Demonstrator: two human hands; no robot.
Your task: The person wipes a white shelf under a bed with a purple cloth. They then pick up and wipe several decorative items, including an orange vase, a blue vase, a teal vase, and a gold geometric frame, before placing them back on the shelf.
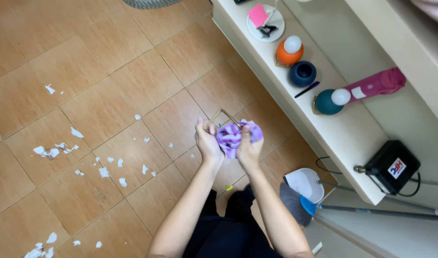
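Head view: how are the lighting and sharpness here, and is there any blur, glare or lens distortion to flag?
Head view: even, soft daylight with faint shadows; no hard glare on the tiled floor. Left hand, right hand and the purple cloth are slightly motion-soft; paper scraps stay crisp. The white shelf runs steeply diagonal from the head tilt.

White paper scraps (pixel 52 152) litter the tiled floor (pixel 109 81); a pink bottle (pixel 376 83) lies on the shelf (pixel 343 138); a broom (pixel 305 205) leans nearby.

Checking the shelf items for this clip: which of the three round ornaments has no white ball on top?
The dark blue ornament, in the middle. The orange ornament and the teal ornament each carry a white ball; this one's top is open.
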